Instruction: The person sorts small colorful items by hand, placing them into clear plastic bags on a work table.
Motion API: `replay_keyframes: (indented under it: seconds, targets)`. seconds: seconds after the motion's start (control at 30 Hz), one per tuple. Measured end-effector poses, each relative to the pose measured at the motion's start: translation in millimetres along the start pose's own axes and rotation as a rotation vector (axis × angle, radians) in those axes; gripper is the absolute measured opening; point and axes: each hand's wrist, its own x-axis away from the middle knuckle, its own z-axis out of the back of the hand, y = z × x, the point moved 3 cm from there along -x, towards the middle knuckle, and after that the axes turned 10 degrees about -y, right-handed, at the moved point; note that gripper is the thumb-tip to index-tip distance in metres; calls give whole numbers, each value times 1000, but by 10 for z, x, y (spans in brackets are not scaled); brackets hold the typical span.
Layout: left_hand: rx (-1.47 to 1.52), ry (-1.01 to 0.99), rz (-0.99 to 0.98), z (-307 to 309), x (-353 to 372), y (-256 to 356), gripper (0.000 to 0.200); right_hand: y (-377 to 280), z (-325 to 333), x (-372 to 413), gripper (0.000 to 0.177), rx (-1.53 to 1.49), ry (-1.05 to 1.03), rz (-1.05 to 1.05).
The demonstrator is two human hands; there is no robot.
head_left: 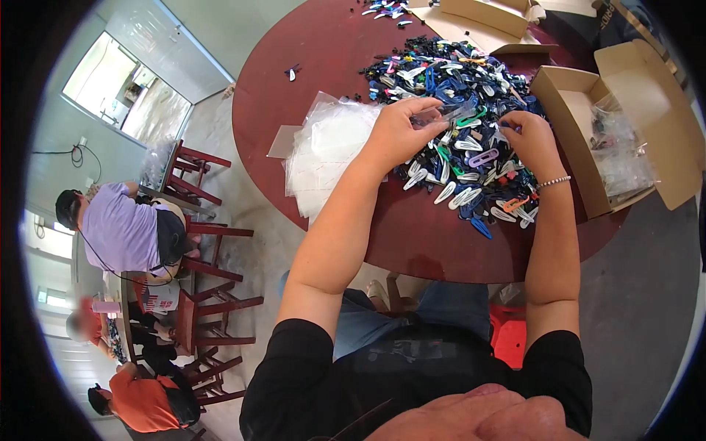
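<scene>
My left hand (407,131) is closed on a clear plastic bag (457,112), thumb and fingers pinching it above the heap of hair clips (471,81). My right hand (531,140) is over the right side of the heap, its thumb and fingertips together; whatever is between them is too small to make out. The clips are white, blue, black, green and orange, with a purple clip (483,158) between my hands. A stack of clear bags (329,147) lies left of the heap, beside my left forearm.
An open cardboard box (581,158) holding filled bags (620,169) stands on the round red table (434,253) at the right. Another box (485,18) is at the back. Several people sit at the far left near wooden stools (213,228).
</scene>
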Motion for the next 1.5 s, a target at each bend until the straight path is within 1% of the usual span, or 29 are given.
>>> replay_keyframes:
  seconds: [0.03, 0.17, 0.23, 0.4, 0.47, 0.53, 0.57, 0.6, 0.67, 0.7, 0.73, 0.8, 0.83, 0.87, 0.93, 0.97, 1.0, 1.03, 1.07, 1.1, 1.13, 1.2, 1.23, 1.3, 1.33, 1.4, 1.43, 1.47, 1.5]
  targets:
    - [3, -4, 0, -1, 0, -3, 37, 27, -3, 4, 17, 92, 41, 43]
    - [5, -8, -7, -3, -2, -2, 38, 19, -20, -1, 19, 70, 81, 111]
    - [-1, -7, -10, 0, -4, 1, 38, -18, -61, -18, 21, -61, -71, 3]
    - [-14, -11, 15, 10, 8, 33, 38, -19, -147, -37, 20, -77, -53, 39]
    - [12, -12, -22, 0, -3, -9, 38, -31, -104, -40, 20, -113, -53, 46]
    - [13, -16, -12, 7, -2, 3, 38, 12, -35, -30, 17, -216, -97, -40]
    - [-46, -10, -48, 12, -2, 18, 38, 61, -17, -38, 16, -298, -61, -1]
    - [-105, -3, -83, 16, -4, 32, 37, 4, 25, -29, 16, -298, -63, 8]
    - [-100, 13, -93, 24, -10, 28, 39, -121, 190, 44, 14, -337, 100, 20]
    - [-186, 23, -114, 35, -2, 63, 40, -134, 179, 48, 9, -464, 124, 41]
    - [-271, 31, -134, 40, 2, 86, 41, -172, 154, 54, 9, -466, 119, 49]
    - [-272, 43, -143, 45, 2, 74, 44, -297, 110, 88, 5, -731, 173, 168]
    - [-287, 30, -156, 40, 3, 90, 44, -361, 102, 110, 9, -636, 184, 270]
    - [-301, 14, -168, 28, 8, 104, 44, -430, 90, 132, 9, -638, 183, 270]
    - [-310, 5, -158, 6, 17, 114, 45, -643, 92, 190, 14, -339, 183, 431]
    - [-287, -13, -177, -11, 18, 111, 45, -635, 33, 191, 18, -345, 115, 426]
    - [-264, -31, -196, -24, 18, 125, 46, -661, 2, 203, 18, -345, 116, 423]
    - [-263, -34, -196, -31, 20, 136, 46, -699, -44, 206, 20, -440, 62, 402]
    - [-205, -65, -154, -39, 20, 135, 46, -713, -72, 209, 22, -534, 8, 382]
    - [-147, -95, -112, -46, 18, 133, 46, -716, -57, 216, 24, -545, -8, 403]
    - [-147, -95, -112, -48, 16, 122, 46, -696, -48, 211, 24, -545, -8, 403]
    - [-30, -106, -67, -43, 6, 96, 42, -647, 24, 207, 21, -479, 168, 465]
    - [-30, -106, -67, -24, 3, 108, 42, -625, 33, 199, 21, -480, 167, 465]
    - [446, -196, 75, 12, 7, 100, 43, -546, 62, 183, 20, -649, 247, 371]
    - [445, -195, 76, 56, 13, 130, 43, -542, 57, 174, 20, -650, 246, 372]
    - [1034, -248, 53, 107, 36, 174, 50, -517, 32, 159, 21, -711, 284, 324]
    - [990, -299, -15, 128, 44, 165, 57, -508, 18, 159, 21, -716, 278, 326]
    - [987, -289, -11, 142, 47, 149, 57, -498, -10, 156, 22, -672, 232, 322]
    - [1104, -354, -23, 120, 46, 164, 59, -510, -48, 150, 23, -629, 186, 319]
